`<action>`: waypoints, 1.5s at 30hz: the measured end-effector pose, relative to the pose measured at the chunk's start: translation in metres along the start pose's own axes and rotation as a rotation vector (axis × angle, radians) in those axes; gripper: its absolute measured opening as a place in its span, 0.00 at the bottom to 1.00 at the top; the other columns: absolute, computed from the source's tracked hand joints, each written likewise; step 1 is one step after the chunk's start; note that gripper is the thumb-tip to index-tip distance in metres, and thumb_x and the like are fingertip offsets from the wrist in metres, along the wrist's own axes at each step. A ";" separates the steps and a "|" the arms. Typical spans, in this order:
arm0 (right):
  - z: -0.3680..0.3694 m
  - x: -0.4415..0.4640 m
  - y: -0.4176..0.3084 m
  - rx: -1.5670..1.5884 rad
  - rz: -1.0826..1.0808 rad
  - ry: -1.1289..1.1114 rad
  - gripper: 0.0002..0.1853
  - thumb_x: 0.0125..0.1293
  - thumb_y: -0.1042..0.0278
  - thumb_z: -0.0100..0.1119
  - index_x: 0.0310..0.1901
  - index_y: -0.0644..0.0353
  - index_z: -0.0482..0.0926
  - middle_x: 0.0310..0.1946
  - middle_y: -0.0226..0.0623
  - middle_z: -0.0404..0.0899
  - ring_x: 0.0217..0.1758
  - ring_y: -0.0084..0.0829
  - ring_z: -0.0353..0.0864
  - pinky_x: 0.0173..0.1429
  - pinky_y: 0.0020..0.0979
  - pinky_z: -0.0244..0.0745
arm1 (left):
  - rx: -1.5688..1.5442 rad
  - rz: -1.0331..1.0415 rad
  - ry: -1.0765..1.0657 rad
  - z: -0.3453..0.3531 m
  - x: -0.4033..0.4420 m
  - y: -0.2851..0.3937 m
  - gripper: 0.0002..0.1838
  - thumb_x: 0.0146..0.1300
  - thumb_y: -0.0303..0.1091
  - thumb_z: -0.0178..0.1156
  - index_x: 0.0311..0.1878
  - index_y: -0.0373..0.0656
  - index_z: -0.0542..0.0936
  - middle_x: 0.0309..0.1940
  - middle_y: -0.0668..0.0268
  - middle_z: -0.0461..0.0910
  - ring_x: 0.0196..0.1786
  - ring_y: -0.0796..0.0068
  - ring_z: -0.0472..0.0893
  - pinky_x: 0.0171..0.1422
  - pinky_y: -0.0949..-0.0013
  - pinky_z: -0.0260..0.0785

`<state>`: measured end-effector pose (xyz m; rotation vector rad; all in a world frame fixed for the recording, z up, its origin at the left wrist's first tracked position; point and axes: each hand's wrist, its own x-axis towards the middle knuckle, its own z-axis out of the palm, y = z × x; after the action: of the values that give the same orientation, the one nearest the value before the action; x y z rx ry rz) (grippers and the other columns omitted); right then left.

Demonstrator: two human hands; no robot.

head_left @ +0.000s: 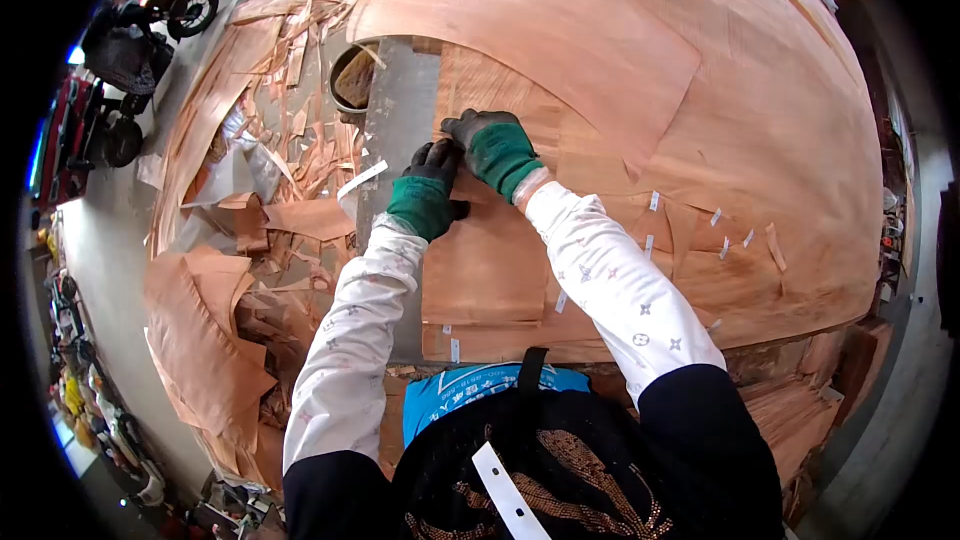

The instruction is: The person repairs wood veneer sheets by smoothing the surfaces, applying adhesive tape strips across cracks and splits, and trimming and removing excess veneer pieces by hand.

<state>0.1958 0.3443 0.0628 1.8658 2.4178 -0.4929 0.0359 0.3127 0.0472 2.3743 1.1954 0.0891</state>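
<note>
In the head view my left hand (428, 190), in a green glove with black fingers, rests at the left edge of a wood veneer sheet (485, 270). Its fingers are stretched out and its thumb lies apart on the sheet. Just beyond it, my right hand (492, 148) wears a matching glove and lies on the veneer, fingers pointing left to the same edge. Those fingers are slightly bent and apart; the thumb is hidden. The two hands touch or nearly touch. A large curved veneer sheet (560, 30) overlaps the stack farther away.
Small white tape strips (654, 201) dot the veneer at right. A dark round container (352, 78) stands by the grey board edge (405, 90). Torn veneer scraps (305, 140) cover the floor at left. Farther off stands a motorbike (130, 60).
</note>
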 end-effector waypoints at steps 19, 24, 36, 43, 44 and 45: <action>0.018 -0.162 0.083 -0.076 0.099 0.073 0.15 0.56 0.71 0.57 0.47 0.50 0.77 0.39 0.35 0.80 0.44 0.36 0.82 0.41 0.39 0.76 | 0.088 -0.063 -0.090 -0.003 0.003 0.005 0.47 0.45 0.45 0.73 0.69 0.44 0.63 0.71 0.56 0.58 0.73 0.51 0.56 0.74 0.56 0.55; -0.020 -0.144 0.070 -0.074 -0.070 -0.045 0.21 0.56 0.72 0.58 0.53 0.46 0.77 0.44 0.33 0.80 0.48 0.35 0.80 0.47 0.36 0.75 | 0.061 -0.031 -0.050 0.000 0.000 0.006 0.47 0.44 0.42 0.73 0.68 0.42 0.63 0.69 0.53 0.60 0.71 0.50 0.58 0.73 0.56 0.57; -0.027 -0.128 0.124 -0.294 -0.214 -0.121 0.19 0.61 0.70 0.54 0.55 0.42 0.77 0.48 0.33 0.80 0.48 0.35 0.82 0.49 0.38 0.77 | 0.038 -0.033 -0.040 -0.002 -0.001 0.004 0.46 0.45 0.42 0.73 0.67 0.42 0.64 0.70 0.54 0.59 0.72 0.50 0.58 0.73 0.56 0.57; 0.042 -0.145 0.010 0.123 0.168 0.198 0.18 0.57 0.73 0.52 0.51 0.54 0.74 0.41 0.46 0.79 0.41 0.47 0.81 0.43 0.45 0.76 | 0.102 -0.022 -0.046 0.000 0.002 0.001 0.47 0.45 0.45 0.73 0.68 0.43 0.63 0.70 0.53 0.59 0.72 0.49 0.57 0.74 0.56 0.56; 0.045 -0.147 0.005 0.049 0.172 0.206 0.15 0.56 0.73 0.53 0.47 0.54 0.75 0.38 0.44 0.79 0.38 0.45 0.82 0.39 0.45 0.76 | 0.114 -0.034 -0.068 0.001 0.001 0.002 0.48 0.45 0.45 0.73 0.69 0.43 0.62 0.71 0.53 0.58 0.73 0.49 0.56 0.75 0.57 0.54; 0.046 -0.152 0.001 -0.025 0.179 0.210 0.12 0.54 0.74 0.53 0.42 0.53 0.76 0.36 0.42 0.79 0.36 0.43 0.83 0.35 0.45 0.76 | 0.122 -0.043 -0.075 0.003 0.001 0.002 0.48 0.45 0.45 0.72 0.69 0.43 0.62 0.71 0.53 0.58 0.73 0.50 0.56 0.75 0.57 0.54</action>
<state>0.2311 0.1894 0.0534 2.1973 2.3302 -0.2659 0.0387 0.3111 0.0458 2.4314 1.2478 -0.0890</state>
